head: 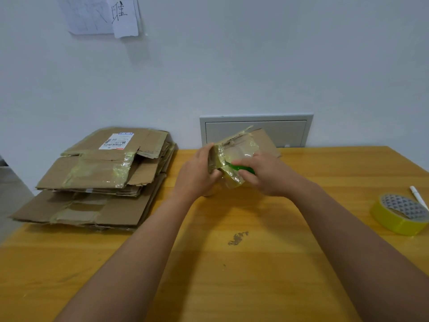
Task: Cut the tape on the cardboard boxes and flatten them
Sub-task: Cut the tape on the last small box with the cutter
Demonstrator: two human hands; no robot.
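A small cardboard box (241, 147), wrapped in shiny yellowish tape, is held tilted above the far middle of the wooden table (232, 263). My left hand (197, 175) grips its left side, thumb on the near face. My right hand (267, 175) holds a green-handled cutter (241, 168) whose tip lies against the taped near face of the box. One loose brown flap sticks out behind the box toward the wall.
A pile of flattened cardboard boxes (99, 180) lies at the table's far left, the top one bearing a white shipping label. A roll of yellow tape (400, 214) and a white pen (419, 197) lie at the right edge. A grey wall panel (290, 131) sits behind the box.
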